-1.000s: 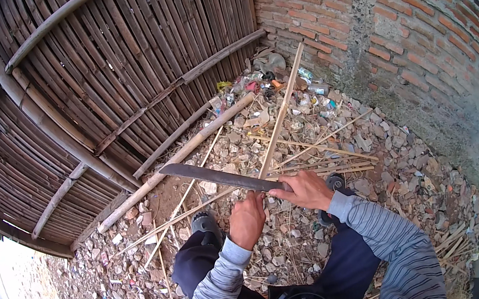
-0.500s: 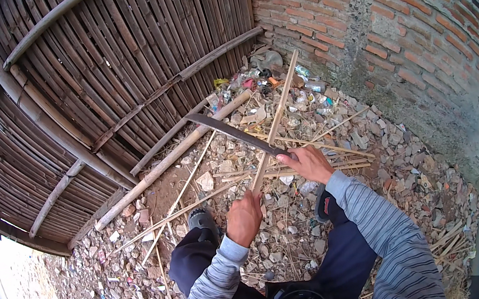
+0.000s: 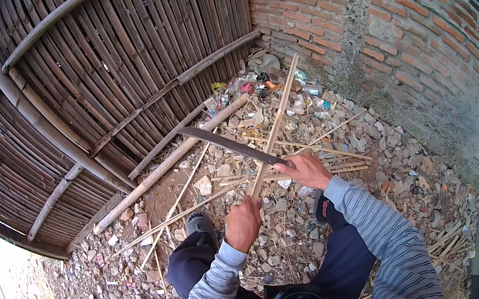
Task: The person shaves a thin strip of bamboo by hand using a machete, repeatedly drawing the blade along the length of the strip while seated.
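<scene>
My left hand point(image 3: 242, 223) is closed round the near end of a pale bamboo strip point(image 3: 281, 112), which slants up and away to the right. In my right hand point(image 3: 306, 170) is the handle of a machete, with my fingers wrapped round it. The dark machete blade point(image 3: 223, 142) reaches up to the left and crosses the strip a little beyond my left hand. Blade and strip appear to touch at the crossing. Several other bamboo strips point(image 3: 341, 167) lie on the rubble beneath and beyond my hands.
A bamboo slat fence point(image 3: 133, 60) stands at the left, a brick wall point(image 3: 317, 8) at the right. A thick bamboo pole point(image 3: 173, 162) lies along the fence foot. Litter point(image 3: 311, 89) gathers in the corner. My shoes point(image 3: 200, 223) rest on stony ground, with more strips point(image 3: 449, 245) at right.
The machete has slid slightly down along the strip toward my left hand, its tip now lower and farther left. My left hand keeps its hold, and the view has shifted a little.
</scene>
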Tool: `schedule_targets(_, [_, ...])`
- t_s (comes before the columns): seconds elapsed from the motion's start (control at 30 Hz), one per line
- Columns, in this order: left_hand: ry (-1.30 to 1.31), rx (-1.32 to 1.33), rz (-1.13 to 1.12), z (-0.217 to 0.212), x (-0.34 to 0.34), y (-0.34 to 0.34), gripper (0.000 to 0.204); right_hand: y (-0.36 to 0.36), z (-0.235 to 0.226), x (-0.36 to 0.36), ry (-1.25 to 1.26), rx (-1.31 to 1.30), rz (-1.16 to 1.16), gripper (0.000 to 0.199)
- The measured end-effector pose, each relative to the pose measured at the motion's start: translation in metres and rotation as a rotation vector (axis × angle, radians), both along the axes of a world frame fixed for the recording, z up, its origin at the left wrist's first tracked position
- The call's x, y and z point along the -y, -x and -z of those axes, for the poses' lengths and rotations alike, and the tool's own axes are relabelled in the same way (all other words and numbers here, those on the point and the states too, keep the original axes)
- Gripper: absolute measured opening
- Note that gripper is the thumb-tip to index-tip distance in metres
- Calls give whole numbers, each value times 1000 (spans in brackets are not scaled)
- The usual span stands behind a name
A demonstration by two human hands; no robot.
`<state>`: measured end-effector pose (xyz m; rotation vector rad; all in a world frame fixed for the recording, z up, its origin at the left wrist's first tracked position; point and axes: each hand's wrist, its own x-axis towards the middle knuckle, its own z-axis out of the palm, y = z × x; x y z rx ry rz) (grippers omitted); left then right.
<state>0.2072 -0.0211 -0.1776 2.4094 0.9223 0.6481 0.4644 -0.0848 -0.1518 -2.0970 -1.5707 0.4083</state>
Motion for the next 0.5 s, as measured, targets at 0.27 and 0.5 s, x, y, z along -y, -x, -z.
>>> schedule_targets(0.27, [-23,-23,60,13,4,8,30,-60,29,-5,72,-141,293,71])
schedule_targets(0.5, [23,2,30,0,3,12,26,3,2,2,-27,109,-93,70])
